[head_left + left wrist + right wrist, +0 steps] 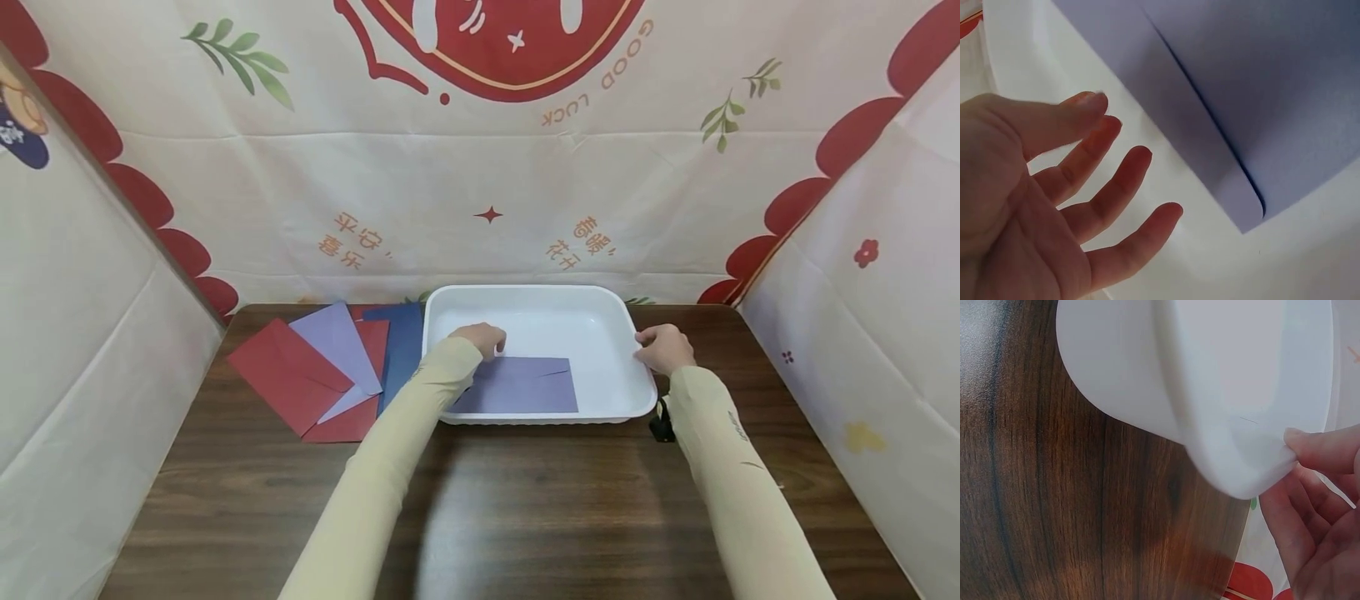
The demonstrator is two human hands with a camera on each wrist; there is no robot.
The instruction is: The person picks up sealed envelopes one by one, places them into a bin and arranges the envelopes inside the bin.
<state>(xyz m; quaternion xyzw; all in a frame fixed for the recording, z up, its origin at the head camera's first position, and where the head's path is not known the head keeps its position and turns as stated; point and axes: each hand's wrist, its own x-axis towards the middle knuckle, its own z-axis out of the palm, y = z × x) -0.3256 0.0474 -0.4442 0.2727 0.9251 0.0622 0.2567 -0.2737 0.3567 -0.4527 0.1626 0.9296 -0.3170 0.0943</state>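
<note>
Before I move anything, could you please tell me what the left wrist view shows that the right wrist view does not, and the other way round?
Only the left wrist view shows the left hand, which holds nothing, and the purple envelope just beyond its fingertips.

Only the right wrist view shows the right hand, pinching the edge of the white tray, and the dark wooden table.

Both show part of the white tray and a bit of the cloth wall with its red print.
</note>
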